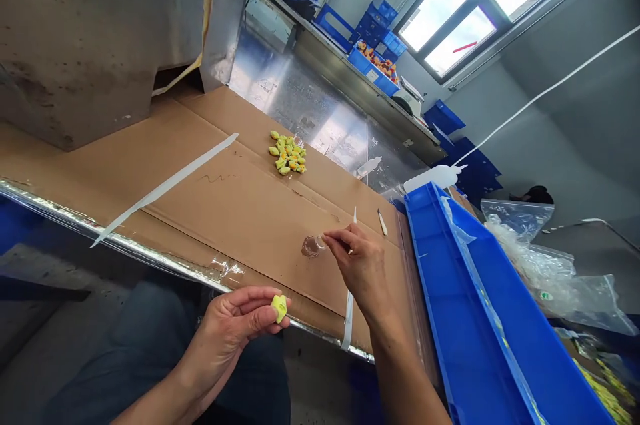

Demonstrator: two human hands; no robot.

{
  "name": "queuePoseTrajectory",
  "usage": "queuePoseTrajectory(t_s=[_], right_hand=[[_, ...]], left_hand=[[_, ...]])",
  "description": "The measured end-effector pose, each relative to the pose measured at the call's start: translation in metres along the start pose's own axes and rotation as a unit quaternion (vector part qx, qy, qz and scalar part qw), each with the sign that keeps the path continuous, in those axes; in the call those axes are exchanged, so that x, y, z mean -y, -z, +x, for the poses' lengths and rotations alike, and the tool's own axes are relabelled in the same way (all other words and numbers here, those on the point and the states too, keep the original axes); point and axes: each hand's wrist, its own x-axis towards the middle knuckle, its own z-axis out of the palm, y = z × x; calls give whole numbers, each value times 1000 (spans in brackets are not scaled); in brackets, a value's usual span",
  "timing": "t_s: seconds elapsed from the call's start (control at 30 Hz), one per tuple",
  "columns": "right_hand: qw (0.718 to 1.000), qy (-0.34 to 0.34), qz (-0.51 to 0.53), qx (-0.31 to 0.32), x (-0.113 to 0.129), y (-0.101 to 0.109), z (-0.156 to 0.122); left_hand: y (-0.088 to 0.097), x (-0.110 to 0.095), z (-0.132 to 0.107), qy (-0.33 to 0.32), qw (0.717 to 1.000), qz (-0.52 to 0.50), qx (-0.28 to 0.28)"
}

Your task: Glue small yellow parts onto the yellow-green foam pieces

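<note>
My left hand [240, 322] pinches a small yellow figure piece [279, 308] between thumb and fingers, just off the front edge of the cardboard-covered table [260, 232]. Over the cardboard, my right hand [357, 258] is closed, thumb and forefinger pressed together on a small clear piece [319, 242], whose kind I cannot make out. Right beside those fingertips lies a glossy wet-looking patch [310, 247]. Farther back sits a cluster of small yellow figures with orange marks [287, 153]. A small pointed tool with a pale handle [383, 222] lies beyond my right hand.
Blue plastic bins [450, 305] line the right side, with a white squeeze bottle [433, 177] behind them. Clear plastic bags [545, 272] lie farther right. A large metal box [100, 38] stands at the back left. White tape strips [165, 188] cross the cardboard.
</note>
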Motion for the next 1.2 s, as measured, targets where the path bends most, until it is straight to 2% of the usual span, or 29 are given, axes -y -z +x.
queuePoseTrajectory(t_s=[0.53, 0.87, 1.03, 1.2], right_hand=[[1000, -4, -7, -6, 4, -2, 0], [1000, -7, 4, -3, 3, -1, 1], [999, -32, 39, 0, 3, 3, 1], [988, -96, 122, -4, 0, 13, 2]], left_hand=[[3, 1, -1, -11, 1000, 3, 24], [1, 0, -2, -7, 1000, 1, 13], [1, 0, -1, -2, 1000, 1, 11], [2, 0, -2, -3, 1000, 8, 9]])
